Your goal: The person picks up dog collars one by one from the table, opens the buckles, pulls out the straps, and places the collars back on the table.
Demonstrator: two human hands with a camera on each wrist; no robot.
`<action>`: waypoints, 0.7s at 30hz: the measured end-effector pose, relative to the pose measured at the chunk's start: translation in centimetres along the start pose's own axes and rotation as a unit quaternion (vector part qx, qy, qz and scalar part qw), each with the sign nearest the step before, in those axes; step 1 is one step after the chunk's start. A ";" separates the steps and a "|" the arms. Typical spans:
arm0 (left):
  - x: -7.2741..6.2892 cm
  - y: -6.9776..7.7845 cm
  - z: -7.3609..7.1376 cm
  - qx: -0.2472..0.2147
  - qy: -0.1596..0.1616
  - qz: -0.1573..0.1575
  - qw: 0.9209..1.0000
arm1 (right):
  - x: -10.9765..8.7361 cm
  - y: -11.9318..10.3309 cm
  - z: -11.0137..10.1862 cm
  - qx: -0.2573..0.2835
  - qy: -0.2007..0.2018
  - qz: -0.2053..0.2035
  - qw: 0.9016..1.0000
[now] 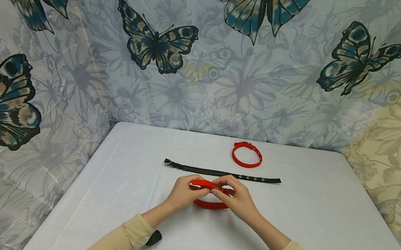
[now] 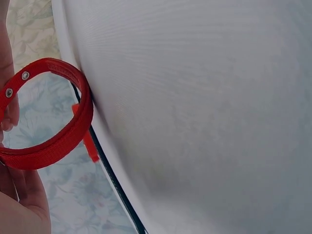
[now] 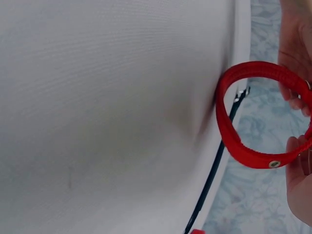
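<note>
Red collar point(image 1: 211, 205): bent into a loop, up between the two hands, right in front of the person and just on the near side of the black strap
Overlap: the strap bit up top runs roughly side to side, hand to hand, with the loop hanging under it
Left hand point(image 1: 187, 191): pinching the collar from the left
Right hand point(image 1: 238, 197): pinching it from the right, fingertips super close to the left's, so neither's really nearer
Black strap point(image 1: 210, 171): flat on the desk point(image 1: 140, 147), lengthwise left to right
Other red collar point(image 1: 245, 165): looped, farther off, rightish
</note>
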State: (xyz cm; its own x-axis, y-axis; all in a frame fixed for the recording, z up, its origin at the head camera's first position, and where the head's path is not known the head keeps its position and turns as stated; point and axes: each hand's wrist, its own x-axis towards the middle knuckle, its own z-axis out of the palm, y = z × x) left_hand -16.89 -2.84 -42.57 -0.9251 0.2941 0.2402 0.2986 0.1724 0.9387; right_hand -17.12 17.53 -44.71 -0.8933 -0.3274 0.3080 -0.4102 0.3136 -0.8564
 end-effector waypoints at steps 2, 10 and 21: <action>-0.1 0.0 -0.1 0.000 0.002 -0.010 1.000 | -0.1 0.3 -0.1 -0.006 -0.004 0.008 1.000; 0.2 -2.6 -0.3 0.000 0.022 -0.015 1.000 | -0.6 0.9 -0.7 -0.017 -0.006 0.046 0.999; 0.4 -4.7 -0.9 0.005 0.015 -0.018 1.000 | -0.6 1.0 -1.1 0.004 -0.007 0.076 0.997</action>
State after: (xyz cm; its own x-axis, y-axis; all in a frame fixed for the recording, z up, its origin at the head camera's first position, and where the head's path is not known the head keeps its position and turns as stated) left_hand -18.83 -4.41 -46.63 -0.9422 0.2584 0.2134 0.2664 0.1912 0.9447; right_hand -17.22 19.03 -45.24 -0.9426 -0.2883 0.1685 -0.2685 0.3544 -0.8957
